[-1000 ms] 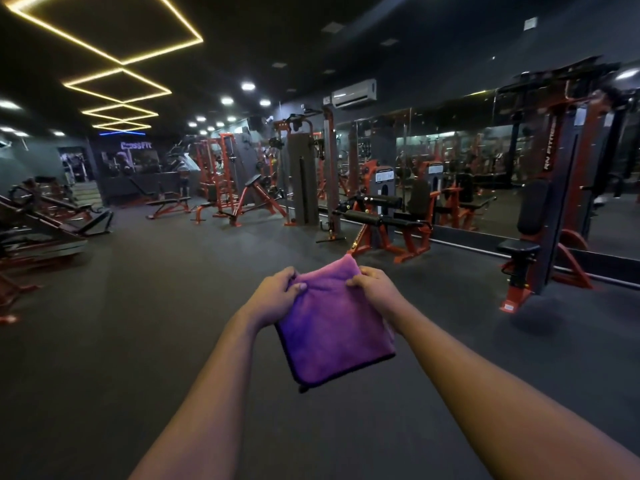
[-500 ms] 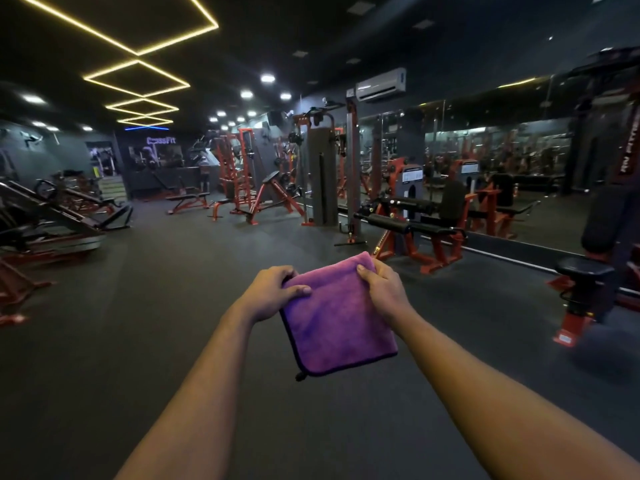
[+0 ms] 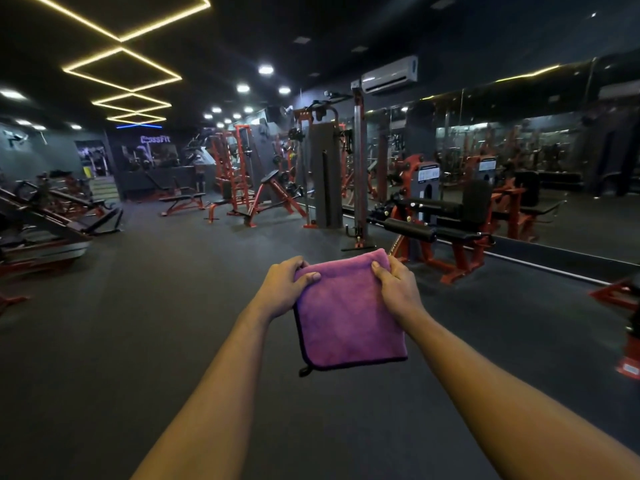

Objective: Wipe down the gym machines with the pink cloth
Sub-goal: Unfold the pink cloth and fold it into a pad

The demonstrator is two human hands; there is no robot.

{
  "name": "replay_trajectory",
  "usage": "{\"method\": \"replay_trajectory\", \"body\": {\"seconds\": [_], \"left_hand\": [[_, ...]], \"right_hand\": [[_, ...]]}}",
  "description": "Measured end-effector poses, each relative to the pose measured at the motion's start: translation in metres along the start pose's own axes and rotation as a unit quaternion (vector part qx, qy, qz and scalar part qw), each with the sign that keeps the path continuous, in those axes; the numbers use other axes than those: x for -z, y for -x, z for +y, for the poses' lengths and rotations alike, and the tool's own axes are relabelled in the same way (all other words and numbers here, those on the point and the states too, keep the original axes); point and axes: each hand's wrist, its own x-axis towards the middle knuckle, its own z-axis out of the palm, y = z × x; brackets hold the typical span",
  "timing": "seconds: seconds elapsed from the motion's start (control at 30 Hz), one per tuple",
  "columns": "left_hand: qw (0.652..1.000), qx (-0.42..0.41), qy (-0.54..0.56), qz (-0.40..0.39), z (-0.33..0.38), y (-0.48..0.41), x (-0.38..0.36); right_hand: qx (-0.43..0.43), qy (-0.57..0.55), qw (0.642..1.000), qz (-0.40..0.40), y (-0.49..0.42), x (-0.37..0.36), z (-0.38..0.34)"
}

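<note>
Pink cloth (image 3: 348, 317), one, pinched by left hand (image 3: 285, 289) and right hand (image 3: 394, 289).

The dark ceiling is being lit by yellow light strips (image 3: 121, 69) and round spotlights (image 3: 265, 69). An air conditioner (image 3: 389, 74) is being seen mounted above the mirror wall (image 3: 554, 150). A neon sign (image 3: 155, 139) is being displayed far back, beyond the dark floor (image 3: 173, 306).

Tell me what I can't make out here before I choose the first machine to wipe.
- Head view: fingers of the left hand and right hand, hidden behind the pink cloth; only thumbs show.
- Head view: red machine at the right, cut off by the frame edge.
- Head view: placard on the leg machine, too small to read.
</note>
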Motion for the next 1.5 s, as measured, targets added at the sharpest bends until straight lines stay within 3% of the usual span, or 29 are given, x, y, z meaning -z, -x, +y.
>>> {"method": "replay_trajectory", "body": {"seconds": [0.3,0.87,1.13,1.5], "left_hand": [[1.0,-0.009,0.016,0.003,-0.137,-0.204,-0.058],[0.999,-0.006,0.035,0.002,-0.339,-0.625,-0.214],[0.997,-0.036,0.041,-0.048,-0.448,-0.843,-0.286],[0.991,-0.081,0.071,-0.078,-0.538,-1.122,-0.423]], "right_hand": [[-0.001,0.004,1.0,0.017,-0.208,-0.083,0.096],[-0.005,0.026,0.999,0.021,-0.648,-0.168,0.291],[-0.029,0.049,0.997,0.054,-0.858,-0.216,0.385],[-0.038,0.058,0.992,0.107,-1.126,-0.217,0.527]]}}
